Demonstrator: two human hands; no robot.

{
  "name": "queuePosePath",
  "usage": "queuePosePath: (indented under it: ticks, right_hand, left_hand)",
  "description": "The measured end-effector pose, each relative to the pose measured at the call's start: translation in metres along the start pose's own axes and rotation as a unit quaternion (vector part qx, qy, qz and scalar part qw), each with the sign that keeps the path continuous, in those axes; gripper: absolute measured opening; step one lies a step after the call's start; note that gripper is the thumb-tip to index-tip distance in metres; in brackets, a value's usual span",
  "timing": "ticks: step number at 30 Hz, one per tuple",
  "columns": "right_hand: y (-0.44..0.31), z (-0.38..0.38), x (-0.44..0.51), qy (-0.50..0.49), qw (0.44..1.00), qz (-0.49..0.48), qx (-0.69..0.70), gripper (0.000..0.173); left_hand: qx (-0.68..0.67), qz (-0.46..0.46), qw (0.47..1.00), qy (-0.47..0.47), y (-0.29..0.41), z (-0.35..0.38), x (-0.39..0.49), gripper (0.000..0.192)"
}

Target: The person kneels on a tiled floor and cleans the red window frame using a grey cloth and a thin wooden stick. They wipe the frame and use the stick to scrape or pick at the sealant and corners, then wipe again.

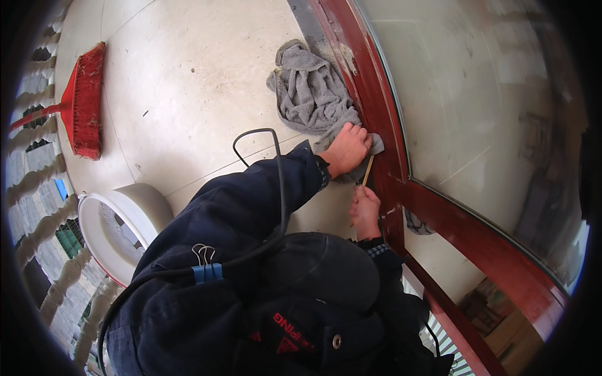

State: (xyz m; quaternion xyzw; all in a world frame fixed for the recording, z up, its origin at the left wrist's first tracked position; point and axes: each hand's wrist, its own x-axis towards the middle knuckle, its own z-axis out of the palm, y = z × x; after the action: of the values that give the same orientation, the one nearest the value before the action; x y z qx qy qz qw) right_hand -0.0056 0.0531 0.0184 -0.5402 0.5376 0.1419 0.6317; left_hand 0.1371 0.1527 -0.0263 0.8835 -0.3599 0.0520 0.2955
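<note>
My left hand [347,149] presses down on a grey terry cloth [312,91], its fingers curled over a fold at the foot of a red door frame [374,89]. Most of the cloth lies crumpled on the floor beyond the hand, along the frame. A thin wooden stick [368,170] is held in my right hand [365,211], just nearer to me. The stick's far end reaches the cloth beside my left hand, close to the frame. Its tip is hard to make out there.
A white bucket [141,207] of sudsy water stands at left. Beyond it, a red broom [88,103] lies before a baluster railing [40,183]. A black cable [282,188] loops by my left arm, held by a blue binder clip [207,273]. A glass pane [451,94] fills the door.
</note>
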Motion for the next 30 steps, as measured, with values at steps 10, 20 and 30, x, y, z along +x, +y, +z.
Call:
queuePosePath:
  ticks: [10, 20, 30]
  right_hand:
    - [-0.010, -0.015, -0.013, -0.055, 0.996, -0.006, 0.069, 0.021]
    - [0.007, 0.007, 0.001, -0.009, 0.998, -0.023, 0.051, 0.022]
    - [-0.002, -0.009, -0.007, -0.003, 0.997, -0.072, -0.019, 0.025]
  left_hand:
    - [-0.245, -0.107, 0.915, 0.302, -0.096, -0.100, 0.074, 0.023]
    - [-0.473, -0.141, 0.822, 0.284, -0.222, -0.283, 0.265, 0.071]
    - [-0.564, -0.069, 0.799, 0.198, -0.235, -0.293, 0.307, 0.069]
